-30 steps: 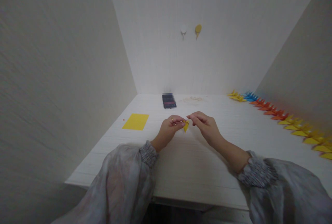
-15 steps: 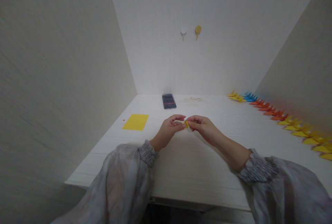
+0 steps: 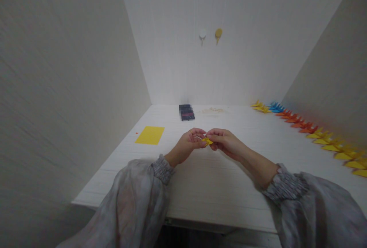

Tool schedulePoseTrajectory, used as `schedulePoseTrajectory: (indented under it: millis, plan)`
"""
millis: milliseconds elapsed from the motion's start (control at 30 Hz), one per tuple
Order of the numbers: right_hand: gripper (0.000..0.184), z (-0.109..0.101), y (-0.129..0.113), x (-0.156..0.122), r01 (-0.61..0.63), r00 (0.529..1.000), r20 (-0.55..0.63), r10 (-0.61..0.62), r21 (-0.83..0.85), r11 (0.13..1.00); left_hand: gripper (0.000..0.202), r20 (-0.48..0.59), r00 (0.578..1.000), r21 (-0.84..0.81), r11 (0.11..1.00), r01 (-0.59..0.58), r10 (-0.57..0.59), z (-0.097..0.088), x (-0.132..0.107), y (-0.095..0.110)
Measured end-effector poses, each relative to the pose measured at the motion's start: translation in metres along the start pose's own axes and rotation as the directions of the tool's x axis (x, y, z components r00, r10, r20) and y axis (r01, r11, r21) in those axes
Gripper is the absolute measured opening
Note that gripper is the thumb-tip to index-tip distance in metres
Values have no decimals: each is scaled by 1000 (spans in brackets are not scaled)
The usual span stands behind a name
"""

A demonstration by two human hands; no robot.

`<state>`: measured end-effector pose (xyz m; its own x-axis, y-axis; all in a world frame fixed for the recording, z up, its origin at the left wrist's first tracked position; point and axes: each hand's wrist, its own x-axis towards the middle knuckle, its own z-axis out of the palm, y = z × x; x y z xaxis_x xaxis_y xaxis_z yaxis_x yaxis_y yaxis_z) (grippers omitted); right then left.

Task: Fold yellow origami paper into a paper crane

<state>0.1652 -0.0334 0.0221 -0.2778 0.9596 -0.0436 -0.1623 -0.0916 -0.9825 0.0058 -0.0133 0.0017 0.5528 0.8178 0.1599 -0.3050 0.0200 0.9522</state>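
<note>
A small folded piece of yellow paper is pinched between my two hands, above the middle of the white table. My left hand grips its left side with thumb and fingers. On the other side, my right hand has thumb and fingertips closed on it. Fingers cover part of the paper, so its full shape is hidden. A flat square sheet of yellow paper lies on the table to the left of my left hand.
A dark phone-like object, blurred out, lies near the back wall. Folded paper cranes in yellow, orange and blue line the right side. Two hooks are on the back wall. A tiny orange scrap lies at left.
The folded yellow paper has turned and shows more of its surface between my fingers. My left fingers have curled in slightly, and my right fingers have shifted on the paper.
</note>
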Motion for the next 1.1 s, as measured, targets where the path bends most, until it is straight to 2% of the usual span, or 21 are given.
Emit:
schedulePoseTrajectory:
  millis: [267, 467, 633, 767, 933, 1100]
  plan:
    - [21, 1, -3, -2, -52, 998, 42, 45, 192, 980, 37, -9, 1000, -33, 999, 6, -6, 2, 0, 4]
    - [24, -4, 1, 0, -125, 990, 107, 94, 325, 937, 29, 34, 999, -20, 1000, 9, -9, 4, -1, 6]
    - [25, -8, 3, 2, -145, 985, 142, 98, 372, 917, 32, 25, 1000, -19, 1000, 0, 1, 5, -1, 6]
    - [23, -7, 1, 2, -154, 983, 154, 100, 393, 907, 33, -12, 998, -64, 996, -57, 57, 6, -1, 7]
    - [21, -5, 1, 3, -131, 984, 166, 64, 433, 892, 32, -44, 992, -83, 989, -121, 118, 7, -2, 10]
    - [18, -4, 2, 3, -114, 985, 170, 36, 472, 874, 31, -73, 990, -115, 985, -128, 120, 9, -3, 12]
